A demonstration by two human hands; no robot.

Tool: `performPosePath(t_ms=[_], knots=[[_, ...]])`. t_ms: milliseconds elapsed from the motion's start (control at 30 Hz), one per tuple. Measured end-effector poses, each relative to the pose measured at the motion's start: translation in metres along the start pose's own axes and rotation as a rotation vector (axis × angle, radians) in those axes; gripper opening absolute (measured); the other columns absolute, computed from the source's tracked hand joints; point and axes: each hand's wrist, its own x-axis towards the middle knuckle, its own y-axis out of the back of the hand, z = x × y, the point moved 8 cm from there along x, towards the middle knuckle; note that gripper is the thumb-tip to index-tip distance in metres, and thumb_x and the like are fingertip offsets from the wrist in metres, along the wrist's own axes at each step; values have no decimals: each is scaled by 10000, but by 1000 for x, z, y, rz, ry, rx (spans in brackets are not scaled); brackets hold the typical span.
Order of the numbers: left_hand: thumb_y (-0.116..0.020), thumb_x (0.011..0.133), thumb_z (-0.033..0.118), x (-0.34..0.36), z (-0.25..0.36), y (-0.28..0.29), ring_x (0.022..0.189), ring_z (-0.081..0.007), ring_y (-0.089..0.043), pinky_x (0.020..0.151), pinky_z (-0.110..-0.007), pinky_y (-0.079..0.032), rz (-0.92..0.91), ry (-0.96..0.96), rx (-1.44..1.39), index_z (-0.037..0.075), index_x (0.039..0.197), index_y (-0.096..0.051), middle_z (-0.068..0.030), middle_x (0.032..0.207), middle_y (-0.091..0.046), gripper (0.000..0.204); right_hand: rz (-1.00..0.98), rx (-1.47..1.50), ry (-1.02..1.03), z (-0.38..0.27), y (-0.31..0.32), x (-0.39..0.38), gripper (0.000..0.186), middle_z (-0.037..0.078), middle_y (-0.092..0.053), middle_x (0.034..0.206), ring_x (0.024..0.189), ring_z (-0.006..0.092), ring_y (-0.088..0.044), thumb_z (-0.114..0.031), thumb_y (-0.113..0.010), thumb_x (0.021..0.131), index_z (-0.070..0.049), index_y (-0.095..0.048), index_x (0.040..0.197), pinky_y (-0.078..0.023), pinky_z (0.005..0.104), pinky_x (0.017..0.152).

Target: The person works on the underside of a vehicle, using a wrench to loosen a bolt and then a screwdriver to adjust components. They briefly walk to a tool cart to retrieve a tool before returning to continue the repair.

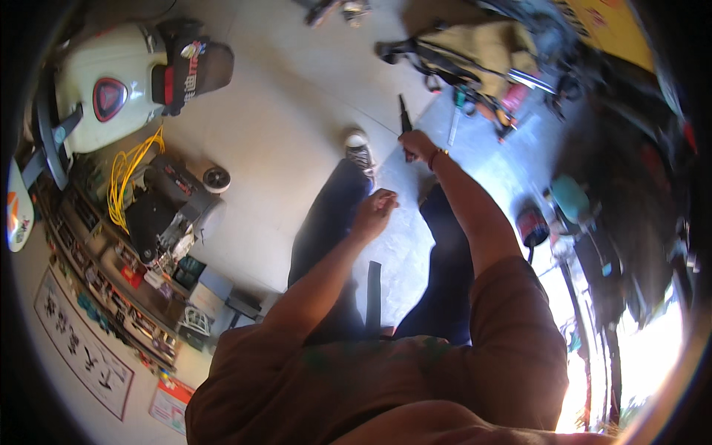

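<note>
My right hand [419,146] is closed around a slim, dark hand tool [404,115] that points up and away from me; its exact kind is not clear. Nearer my body, my left hand [377,213] is held in front of my left leg with its fingers curled in. Whether anything small is in those fingers I cannot make out. Beyond my right hand, a khaki tool bag [486,55] lies on the floor. A green-handled screwdriver [459,98] and several other tools are beside it.
A white scooter [111,85] stands at the far left. Near it are a coiled yellow hose [120,182], a black wheeled machine [159,196] and a loaded shelf [111,278]. My left shoe [359,152] is on the grey floor. Dark clutter and bright light fill the right side.
</note>
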Motion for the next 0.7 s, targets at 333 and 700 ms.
performPosePath(t_ms=[333,700], knots=[[-562,971,189,-154,72,-47,853,-123,-651,784,-255,-504,-390,-207,515,-9,989,-591,-50,865,-656,202,232,1013,-40,29,-65,-431,255,120,-682,752,504,165,-603,-145,-509,761,17,-660,887,-454,277,456],[-571,935,213,-303,138,-216,782,-103,-622,738,-264,-499,-1188,-344,1208,6,989,-635,-39,857,-681,223,1142,1678,206,15,-250,-760,307,40,-651,753,577,109,-543,-195,-531,767,-41,-646,1006,-368,245,489]])
